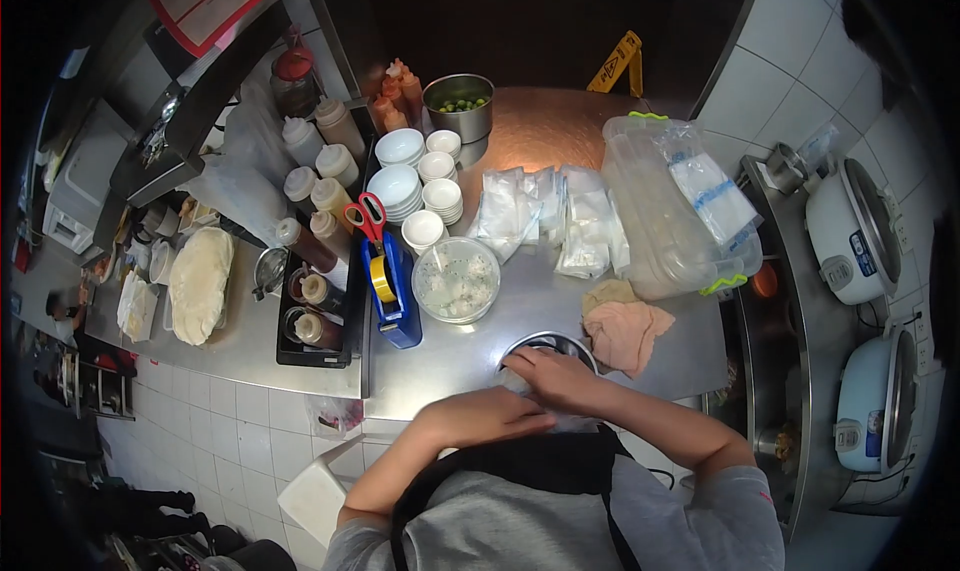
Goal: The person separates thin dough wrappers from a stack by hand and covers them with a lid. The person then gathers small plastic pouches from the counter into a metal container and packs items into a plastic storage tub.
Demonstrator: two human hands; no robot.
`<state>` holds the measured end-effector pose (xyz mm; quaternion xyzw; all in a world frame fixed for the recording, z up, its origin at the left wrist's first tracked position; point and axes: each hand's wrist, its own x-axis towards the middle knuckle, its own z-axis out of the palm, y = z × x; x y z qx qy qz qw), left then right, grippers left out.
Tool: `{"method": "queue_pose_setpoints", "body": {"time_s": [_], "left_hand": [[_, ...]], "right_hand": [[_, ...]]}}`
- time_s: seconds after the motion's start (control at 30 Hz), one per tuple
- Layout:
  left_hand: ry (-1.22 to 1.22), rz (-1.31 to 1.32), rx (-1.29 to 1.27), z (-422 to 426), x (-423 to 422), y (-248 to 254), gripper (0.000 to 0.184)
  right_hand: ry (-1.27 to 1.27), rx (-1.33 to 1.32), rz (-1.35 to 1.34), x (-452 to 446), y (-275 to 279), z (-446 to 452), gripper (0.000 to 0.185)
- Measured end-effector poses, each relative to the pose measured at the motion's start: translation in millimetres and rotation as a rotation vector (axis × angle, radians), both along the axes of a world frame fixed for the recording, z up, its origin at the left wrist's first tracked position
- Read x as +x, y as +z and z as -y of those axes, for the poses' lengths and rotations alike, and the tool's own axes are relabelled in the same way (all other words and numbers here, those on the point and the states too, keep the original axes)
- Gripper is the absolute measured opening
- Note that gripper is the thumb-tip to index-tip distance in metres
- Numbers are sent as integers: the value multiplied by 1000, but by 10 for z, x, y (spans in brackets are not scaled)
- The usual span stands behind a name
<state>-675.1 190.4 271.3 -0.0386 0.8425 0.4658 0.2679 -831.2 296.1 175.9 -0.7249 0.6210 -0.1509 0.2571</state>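
Observation:
Close to my body, at the front edge of the steel table, a round metal bowl [582,348] sits partly behind my hands. My right hand [548,379] reaches over its near rim with the fingers bent downward. Just to the left and nearer to me is my left hand [497,412], its fingers bent and pointing right. A pale, translucent material shows between and below the hands; what the fingers grip is mostly hidden. Beyond the bowl to the left stands a clear round tub [457,281] with white and greenish contents.
Cloths [627,334] lie right of the bowl. Further back are packed plastic bags [590,221], a clear lidded bin [660,231], stacked white bowls [398,149] and a pot of green items [460,121]. At left stand a blue tape dispenser [398,306], red-handled scissors [367,214] and squeeze bottles [328,196].

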Motion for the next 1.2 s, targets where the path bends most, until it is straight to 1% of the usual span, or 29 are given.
{"method": "queue_pose_setpoints", "body": {"time_s": [0.07,0.1,0.13,0.2,0.23,0.3,0.37,0.43,0.47,0.5,0.53,0.6,0.63,0.67,0.7,0.73,0.8,0.83,0.87,0.93,1.0,1.07,1.1,1.13,1.17,1.2], "left_hand": [[135,-93,102,199,106,39,40],[202,-143,151,301,129,68,36],[235,-229,151,468,70,62,30],[474,-430,256,823,-216,-117,33],[621,-469,167,985,-429,-149,32],[848,-620,-16,1295,-978,-529,45],[841,-257,-443,1594,-1567,-831,77],[863,-56,-674,1769,-2059,-1339,91],[874,47,-789,1857,-2241,-1487,99],[921,122,-732,1927,-2309,-1534,99],[965,197,-671,1996,-2322,-1576,100],[928,238,-637,2143,-2354,-1644,98],[843,212,-667,2202,-2341,-1691,94],[755,192,-694,2276,-2326,-1791,90],[751,170,-699,2528,-2428,-2174,90],[729,119,-650,2538,-2392,-2079,88],[686,10,-555,2435,-2284,-1535,84],[745,-15,-468,2352,-2219,-1275,79],[803,-42,-380,2263,-2155,-1020,73],[864,-168,-97,2156,-2028,-753,62],[849,-362,289,2040,-1852,-643,51],[838,-498,399,1680,-1638,-443,48],[832,-565,454,1509,-1529,-386,46],[811,-537,501,1398,-1429,-391,47],[844,-558,639,1242,-1346,-427,45],[878,-577,779,1076,-1278,-476,43]], "right_hand": [[12,23,255,-81,93,75,57],[9,121,305,-177,159,140,61],[-18,84,286,-306,278,177,58],[-73,12,252,-476,751,151,52],[-170,24,318,-531,884,111,51],[-364,43,449,-674,1072,59,50],[-380,-12,429,-818,894,-51,47],[-394,-53,350,-833,802,-215,44],[-368,-49,324,-855,737,-307,44],[-342,-46,298,-893,663,-405,44],[-403,-8,367,-907,658,-524,43],[-524,72,514,-934,669,-763,41],[-564,73,523,-1008,594,-881,40],[-607,80,536,-1099,501,-1025,39],[-651,94,552,-1140,444,-1123,38],[-663,108,547,-1146,451,-1153,37],[-686,126,533,-1217,542,-1118,35],[-643,109,561,-1235,552,-1050,33],[-602,65,636,-1255,497,-952,35],[-511,-23,777,-1302,287,-664,39],[-552,-212,906,-1212,156,-214,51],[-826,-122,1245,-1026,442,162,59],[-803,-181,1364,-959,513,344,57],[-777,-239,1482,-903,560,511,56],[-751,-295,1600,-880,571,611,55],[-737,-314,1502,-884,515,670,53]]}}
